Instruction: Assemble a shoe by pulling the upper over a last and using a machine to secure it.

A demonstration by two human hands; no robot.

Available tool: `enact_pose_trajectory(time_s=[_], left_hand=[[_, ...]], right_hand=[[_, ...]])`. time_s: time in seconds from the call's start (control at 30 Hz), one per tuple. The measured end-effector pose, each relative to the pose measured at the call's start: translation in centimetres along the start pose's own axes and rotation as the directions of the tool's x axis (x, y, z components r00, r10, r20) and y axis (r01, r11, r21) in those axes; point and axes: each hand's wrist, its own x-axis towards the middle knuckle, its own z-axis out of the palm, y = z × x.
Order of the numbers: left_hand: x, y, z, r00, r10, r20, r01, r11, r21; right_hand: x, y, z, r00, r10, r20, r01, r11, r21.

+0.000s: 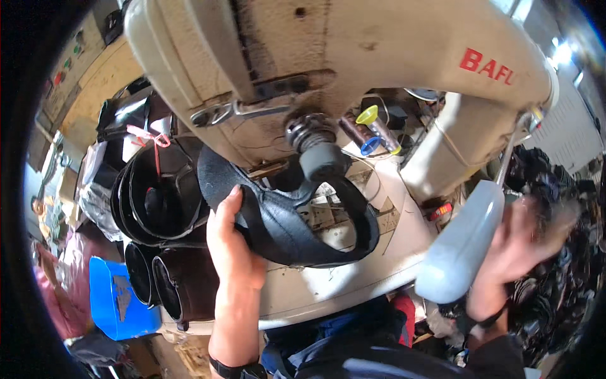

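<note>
My left hand grips a black leather shoe upper, its thumb on the outer face and the other fingers hidden behind. The upper forms a loop with an opening on its right side. It sits under the head of a beige sewing machine, around the roller foot; the needle point cannot be made out. At the right, my right hand is blurred by motion, with fingers apart and nothing seen in it. Part of it lies behind a grey rounded lamp head on a coiled metal neck.
Black curved pieces and dark tube-shaped pieces crowd the left, above a blue bin. Thread spools stand behind the roller. A small red object lies by the machine's base. Dark material is heaped at right.
</note>
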Motion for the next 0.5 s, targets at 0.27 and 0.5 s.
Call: enact_pose_trajectory(time_s=[0.27, 0.5], left_hand=[[2.5, -1.7, 0.2, 0.991, -0.029, 0.133, 0.051, 0.986, -0.161], [5.7, 0.5, 3.2, 0.994, -0.092, 0.067, 0.065, 0.941, 0.332]], right_hand=[[0.1, 0.7, 19.8, 0.948, 0.053, 0.314, 0.125, 0.845, -0.520], [3.9, 9.6, 21.5, 0.911, 0.407, 0.075, -0.373, 0.886, -0.276]])
